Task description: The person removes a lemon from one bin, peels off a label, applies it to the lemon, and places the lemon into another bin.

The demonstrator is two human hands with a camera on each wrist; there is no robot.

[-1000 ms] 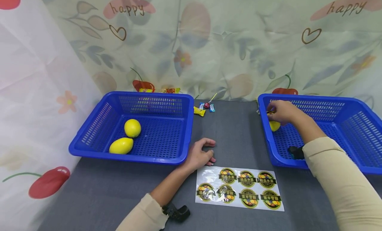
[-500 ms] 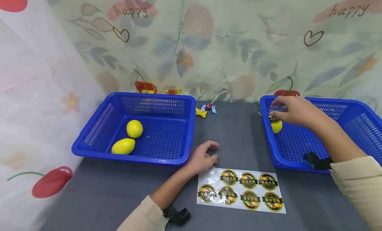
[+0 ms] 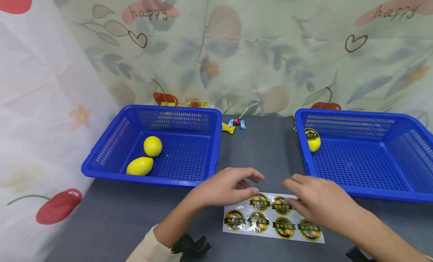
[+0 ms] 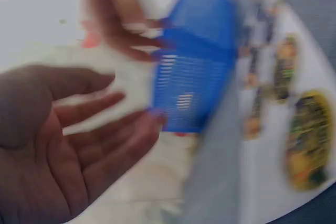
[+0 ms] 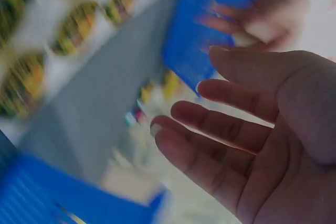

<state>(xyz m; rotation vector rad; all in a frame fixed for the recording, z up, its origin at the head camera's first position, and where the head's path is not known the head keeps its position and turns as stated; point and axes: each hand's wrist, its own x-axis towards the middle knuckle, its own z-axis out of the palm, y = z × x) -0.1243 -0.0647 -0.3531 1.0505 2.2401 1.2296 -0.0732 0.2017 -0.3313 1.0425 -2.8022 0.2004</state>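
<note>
Over the upper left part of a white sticker sheet (image 3: pixel 270 232) hovers my left hand (image 3: pixel 224 188), fingers loosely bent and holding nothing. My right hand (image 3: pixel 319 198) is above the sheet's upper right corner, its fingers relaxed, and it hides one of the round black-and-gold stickers. Both wrist views show bare palms with the fingers apart, somewhat blurred. A lemon (image 3: pixel 312 141) with a black-and-gold sticker on it sits at the left wall of the right blue basket (image 3: pixel 358 190). Two plain lemons, one round (image 3: pixel 153 146) and one pointed (image 3: pixel 140 166), lie in the left blue basket (image 3: pixel 150 181).
Between the baskets, toward the back, lie small candies: a yellow wrapper (image 3: pixel 228 128), a lollipop (image 3: pixel 237 121) and a blue-white packet (image 3: pixel 242 124). More wrapped sweets (image 3: pixel 196 104) show behind the left basket. A printed cloth (image 3: pixel 250 59) hangs behind the grey table (image 3: pixel 111 217).
My right hand has let go of the stickered lemon in the right basket and moved down and left over the sheet. The left hand has shifted slightly toward the sheet.
</note>
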